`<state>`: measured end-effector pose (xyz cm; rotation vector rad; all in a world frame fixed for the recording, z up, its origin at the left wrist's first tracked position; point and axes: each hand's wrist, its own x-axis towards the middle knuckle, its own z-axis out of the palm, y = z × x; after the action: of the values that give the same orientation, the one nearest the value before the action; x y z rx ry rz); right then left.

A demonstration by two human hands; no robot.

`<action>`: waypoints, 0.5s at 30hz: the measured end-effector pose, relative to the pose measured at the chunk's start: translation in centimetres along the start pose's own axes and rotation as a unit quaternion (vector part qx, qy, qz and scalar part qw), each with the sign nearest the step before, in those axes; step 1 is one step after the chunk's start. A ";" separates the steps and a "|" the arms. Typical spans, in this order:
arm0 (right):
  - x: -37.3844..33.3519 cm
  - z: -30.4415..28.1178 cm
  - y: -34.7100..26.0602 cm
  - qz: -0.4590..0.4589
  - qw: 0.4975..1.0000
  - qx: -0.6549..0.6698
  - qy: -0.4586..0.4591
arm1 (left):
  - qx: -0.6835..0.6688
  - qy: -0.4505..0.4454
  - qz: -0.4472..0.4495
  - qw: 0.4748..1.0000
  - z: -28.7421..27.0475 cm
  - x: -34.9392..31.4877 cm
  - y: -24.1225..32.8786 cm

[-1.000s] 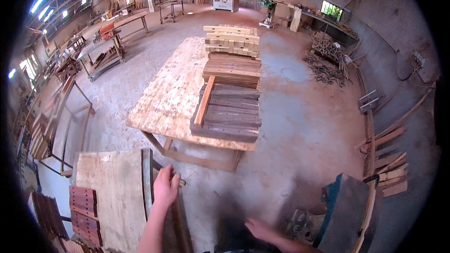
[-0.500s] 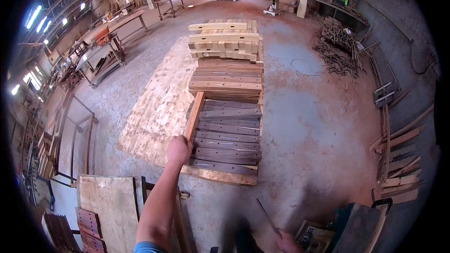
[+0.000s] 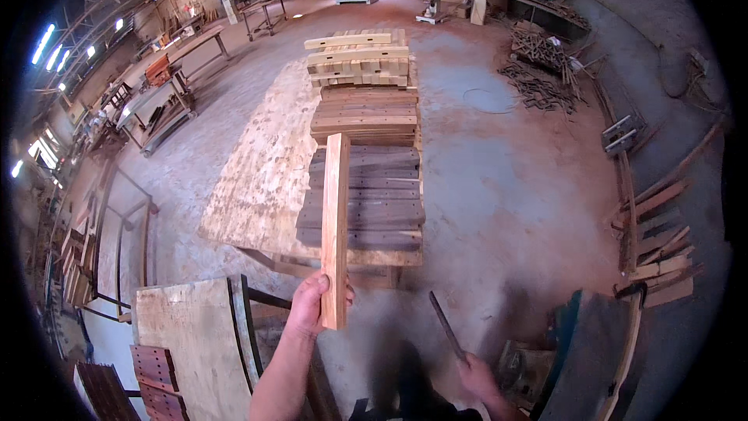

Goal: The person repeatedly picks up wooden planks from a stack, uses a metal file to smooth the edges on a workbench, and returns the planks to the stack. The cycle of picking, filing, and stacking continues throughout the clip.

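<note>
My left hand (image 3: 310, 304) grips the near end of a long reddish wooden plank (image 3: 336, 218), which points away from me over the near edge of a wide work table (image 3: 257, 187). Stacks of dark grey boards (image 3: 366, 195) lie on that table just beyond the plank. My right hand (image 3: 477, 378) is low at the bottom edge and holds a thin dark rod-like tool (image 3: 446, 326) that points up and to the left.
Brown boards (image 3: 366, 117) and pale blocks (image 3: 360, 58) lie farther along the table. A plywood sheet (image 3: 191, 343) and red slats (image 3: 156, 378) sit at lower left. Scrap timber (image 3: 658, 242) lies right; machines and benches line the far hall.
I have come closer to the table. My left hand reached the reddish plank on the dark boards, took hold of it and lifted its near end toward me. The thin tool now shows in my right hand.
</note>
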<state>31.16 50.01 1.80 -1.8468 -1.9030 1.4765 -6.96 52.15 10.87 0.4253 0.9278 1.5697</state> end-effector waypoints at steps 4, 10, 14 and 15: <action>-5.4 2.4 2.8 -0.007 0.999 -0.036 0.031 | -0.052 -0.086 -0.013 0.995 0.4 -7.3 -1.8; -16.5 6.5 4.7 0.015 0.999 -0.035 0.013 | -0.121 -0.107 -0.055 0.985 -0.6 -17.2 -4.3; -22.2 8.3 10.1 0.053 0.998 -0.026 0.012 | -0.260 -0.126 -0.118 0.950 -0.9 -21.1 -6.3; -23.5 8.6 9.9 0.035 0.999 -0.021 0.033 | -0.307 -0.130 -0.133 0.934 -1.0 -22.0 -6.5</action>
<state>38.57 24.15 3.02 -1.9742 -1.8713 1.3877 1.61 30.83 10.34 0.0523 0.2460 1.4204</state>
